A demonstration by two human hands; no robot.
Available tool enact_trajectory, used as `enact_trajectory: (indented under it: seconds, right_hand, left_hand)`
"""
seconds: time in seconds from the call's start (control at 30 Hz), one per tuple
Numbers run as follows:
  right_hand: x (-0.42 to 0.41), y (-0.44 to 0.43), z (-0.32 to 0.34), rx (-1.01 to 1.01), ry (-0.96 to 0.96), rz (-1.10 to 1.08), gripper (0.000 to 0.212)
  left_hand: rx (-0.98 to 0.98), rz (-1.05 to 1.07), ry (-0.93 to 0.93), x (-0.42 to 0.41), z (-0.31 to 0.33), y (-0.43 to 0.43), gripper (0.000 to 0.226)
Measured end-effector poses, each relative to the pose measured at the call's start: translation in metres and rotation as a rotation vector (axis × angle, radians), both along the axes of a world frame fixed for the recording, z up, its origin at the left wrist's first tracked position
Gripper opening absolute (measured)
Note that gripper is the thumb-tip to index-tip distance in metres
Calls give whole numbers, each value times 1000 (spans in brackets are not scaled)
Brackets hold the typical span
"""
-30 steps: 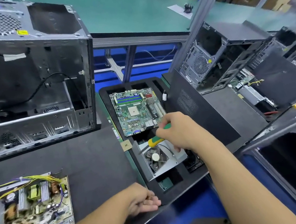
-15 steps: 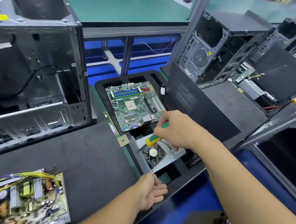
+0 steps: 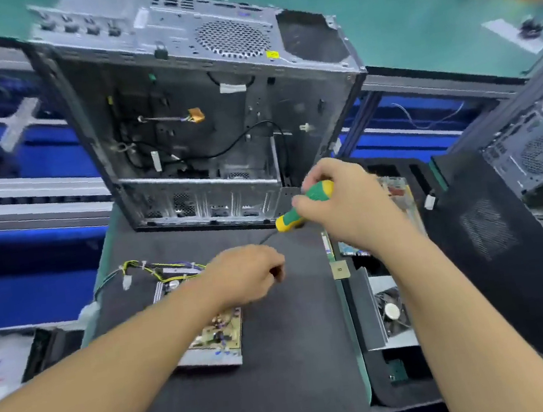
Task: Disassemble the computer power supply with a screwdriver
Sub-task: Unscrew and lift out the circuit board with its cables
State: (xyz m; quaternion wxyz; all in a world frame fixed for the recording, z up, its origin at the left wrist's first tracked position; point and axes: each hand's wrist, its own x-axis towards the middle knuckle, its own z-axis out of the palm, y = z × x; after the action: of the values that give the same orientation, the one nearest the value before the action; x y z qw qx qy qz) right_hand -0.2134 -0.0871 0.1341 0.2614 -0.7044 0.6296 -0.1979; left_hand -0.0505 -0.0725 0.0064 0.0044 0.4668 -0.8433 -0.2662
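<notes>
The open computer case (image 3: pixel 204 128) stands at the back of the bench and serves as the reference here. The black mat (image 3: pixel 287 387) extends from the case's front edge towards you. The opened power supply (image 3: pixel 219 333) lies on this mat, in front of the case's left half and well on your side of it. Its circuit board is exposed, its yellow wires trail back towards the case, and its long axis appears to run from the case towards you. Your left forearm crosses it, and your left hand (image 3: pixel 244 275) hovers over its corner nearest the case. The fingers are curled under, but blur prevents telling whether they pinch anything. Your right hand (image 3: pixel 349 206) is raised just in front of the case's right front corner and grips the green-and-yellow screwdriver (image 3: pixel 304 206). The shaft slants down and left, away from the case, towards the power supply. The left hand is the nearer one. In my judgement, the tool must travel left and down to reach the board.
</notes>
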Motion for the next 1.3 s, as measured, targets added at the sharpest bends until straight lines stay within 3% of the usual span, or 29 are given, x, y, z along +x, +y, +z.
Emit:
enact_trajectory:
  seconds: [0.13, 0.3, 0.4, 0.57, 0.7, 0.8, 0.87, 0.97, 1.1, 1.17, 1.23, 1.3]
  right_hand:
    - [55, -8, 1, -21, -107, 128, 15]
    - [109, -14, 0, -15, -102, 224, 15]
    - [126, -14, -3, 10, -71, 263, 16]
    - [132, -14, -7, 22, -44, 287, 16]
    - [130, -12, -9, -4, -51, 293, 17]
    - [127, -8, -13, -13, -50, 305, 17]
    - [124, -6, -13, 1, -77, 309, 17]
    - [116, -2, -13, 5, -85, 342, 17]
    - [105, 2, -16, 63, 106, 450, 14]
    - [101, 6, -22, 114, 193, 512, 13]
    - [96, 11, -32, 135, 230, 549, 14]
    - [92, 15, -44, 123, 251, 575, 14]
  left_hand:
    - [-104, 97, 48, 104, -8, -6, 32]
    - [105, 178, -257, 165, -34, 2, 77]
    - [135, 262, -262, 160, -49, 5, 63]
    - [-44, 294, -518, 138, -54, 3, 60]
    - [-34, 299, -519, 138, -57, 14, 54]
    - [-122, 308, -504, 135, -64, 32, 33]
    - [-68, 415, -477, 131, -67, 42, 22]
    - [113, 737, -371, 125, -65, 50, 24]
    - [408, 984, -264, 126, -52, 52, 29]
    - [637, 1032, -163, 129, -43, 52, 37]
    - [750, 1081, -155, 131, -36, 52, 65]
    - [468, 1069, -365, 131, -35, 50, 103]
